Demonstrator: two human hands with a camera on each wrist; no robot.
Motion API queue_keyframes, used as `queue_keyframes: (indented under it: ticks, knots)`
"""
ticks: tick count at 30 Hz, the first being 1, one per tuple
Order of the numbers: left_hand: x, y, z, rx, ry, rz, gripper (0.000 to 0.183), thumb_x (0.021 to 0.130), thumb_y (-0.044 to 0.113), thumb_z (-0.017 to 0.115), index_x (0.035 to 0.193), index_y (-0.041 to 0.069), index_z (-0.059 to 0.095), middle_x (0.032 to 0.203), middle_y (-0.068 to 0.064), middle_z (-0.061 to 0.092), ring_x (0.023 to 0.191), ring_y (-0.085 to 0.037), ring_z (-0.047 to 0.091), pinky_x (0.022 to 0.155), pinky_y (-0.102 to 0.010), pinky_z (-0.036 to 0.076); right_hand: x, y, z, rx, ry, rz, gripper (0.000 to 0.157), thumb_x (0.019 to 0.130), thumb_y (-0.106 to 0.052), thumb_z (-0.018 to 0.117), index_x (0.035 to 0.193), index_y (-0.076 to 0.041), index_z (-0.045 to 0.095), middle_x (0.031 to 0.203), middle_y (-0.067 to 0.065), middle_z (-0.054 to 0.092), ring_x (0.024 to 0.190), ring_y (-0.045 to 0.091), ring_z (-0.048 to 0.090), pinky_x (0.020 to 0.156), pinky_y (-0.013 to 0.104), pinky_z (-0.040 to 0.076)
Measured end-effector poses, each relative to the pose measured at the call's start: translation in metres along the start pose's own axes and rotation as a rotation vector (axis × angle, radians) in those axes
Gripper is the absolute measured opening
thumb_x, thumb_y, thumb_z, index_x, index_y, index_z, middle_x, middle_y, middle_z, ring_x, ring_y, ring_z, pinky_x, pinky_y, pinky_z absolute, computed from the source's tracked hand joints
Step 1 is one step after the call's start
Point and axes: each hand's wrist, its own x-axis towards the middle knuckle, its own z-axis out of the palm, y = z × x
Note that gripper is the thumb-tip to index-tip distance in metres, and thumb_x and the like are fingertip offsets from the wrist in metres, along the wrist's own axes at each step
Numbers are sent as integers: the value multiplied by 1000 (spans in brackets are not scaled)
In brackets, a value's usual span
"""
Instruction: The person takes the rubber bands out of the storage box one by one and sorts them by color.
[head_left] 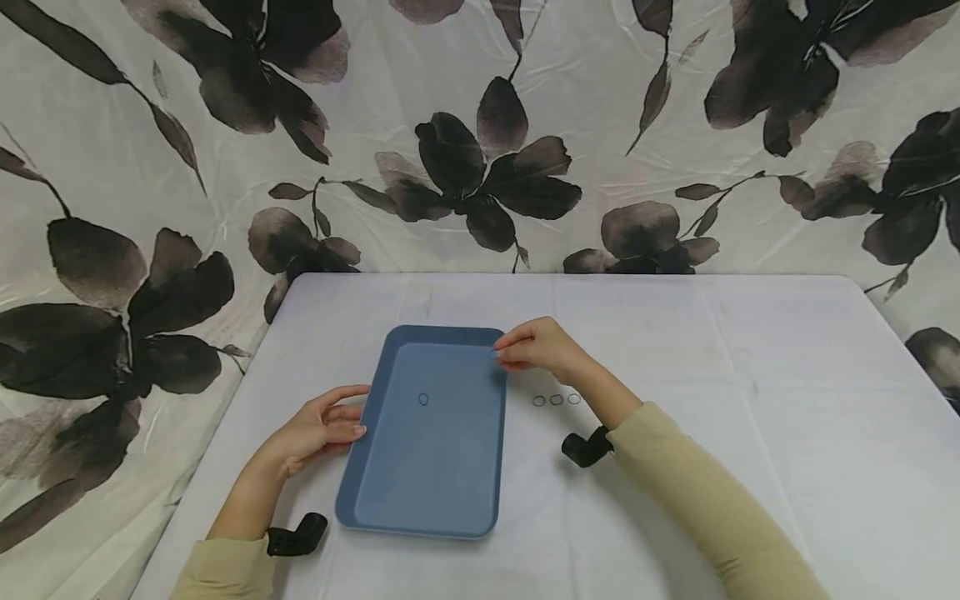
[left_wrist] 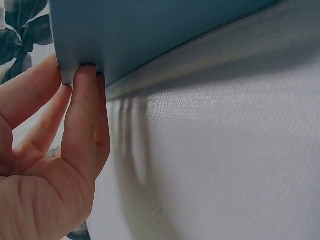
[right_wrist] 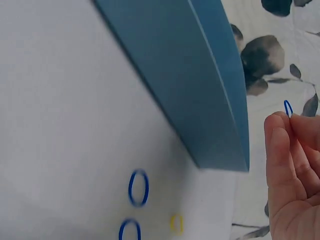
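A blue tray (head_left: 431,467) lies on the table, with one small thin ring (head_left: 423,400) inside it. At its left rim my left hand (head_left: 318,429) holds the edge between thumb and fingers; the left wrist view shows the fingertips against the tray's side. Over the far right corner, my right hand (head_left: 543,346) pinches a thin blue ring (right_wrist: 288,108), which looks like a rubber band, between thumb and forefinger. Right of the tray, three more rings (head_left: 557,400) lie in a row. In the right wrist view, two blue rings (right_wrist: 138,188) and a smaller yellow one (right_wrist: 176,224) show.
A white cloth covers the table (head_left: 720,467), whose far edge meets a flower-patterned curtain (head_left: 615,100). Black wrist devices sit below the left hand (head_left: 300,442) and beside the right sleeve (head_left: 690,483).
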Motion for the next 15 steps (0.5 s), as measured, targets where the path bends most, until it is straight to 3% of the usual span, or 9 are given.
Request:
queue_keyframes:
  ticks: [4, 10, 15]
  knots:
    - [0, 0, 0, -4, -1, -4, 72, 85, -2, 63, 143, -5, 23, 110, -11, 61, 88, -13, 62, 71, -27, 51, -3, 1, -7, 6, 7, 17, 25, 85, 3, 63, 108, 14, 62, 91, 16, 69, 84, 26, 67, 81, 44, 49]
    - [0, 1, 0, -9, 8, -8, 72, 84, -3, 63, 143, -5, 23, 107, -9, 62, 87, -12, 62, 71, -26, 52, -8, -2, -17, -3, 18, 8, 27, 86, 2, 61, 111, 14, 60, 89, 14, 69, 76, 19, 67, 78, 40, 52]
    - [-1, 1, 0, -10, 7, -4, 73, 84, -3, 63, 143, -6, 22, 106, -8, 62, 86, -12, 62, 72, -27, 51, -14, -1, -26, 2, 21, 9, 27, 87, 2, 60, 111, 15, 59, 89, 13, 69, 83, 26, 67, 82, 44, 49]
